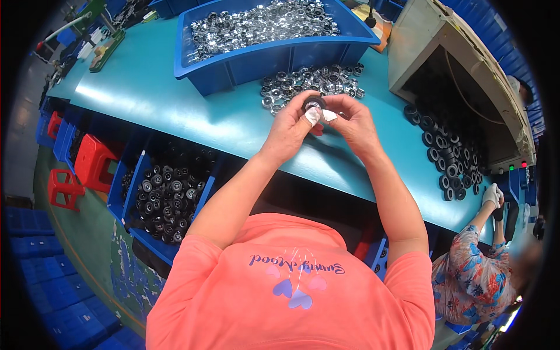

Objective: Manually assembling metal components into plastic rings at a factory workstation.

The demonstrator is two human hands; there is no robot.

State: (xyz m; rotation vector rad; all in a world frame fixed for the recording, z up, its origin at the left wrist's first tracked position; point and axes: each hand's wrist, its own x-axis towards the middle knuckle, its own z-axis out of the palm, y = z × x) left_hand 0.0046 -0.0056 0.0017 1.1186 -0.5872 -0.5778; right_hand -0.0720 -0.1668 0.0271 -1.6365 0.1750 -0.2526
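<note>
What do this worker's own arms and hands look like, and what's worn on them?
The left hand and right hand each have a small white covering at the thumb, but no full glove. The forearms are bare, below short, plain coral-pink sleeves.

Bright; white glare on teal tabletop (146,104); edges bowed, corners black.

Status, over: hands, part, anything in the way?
Left hand and right hand both gripping small black-rimmed wheel. Wheel held over teal tabletop. Loose hub pile just beyond; nothing seen blocking.
</note>
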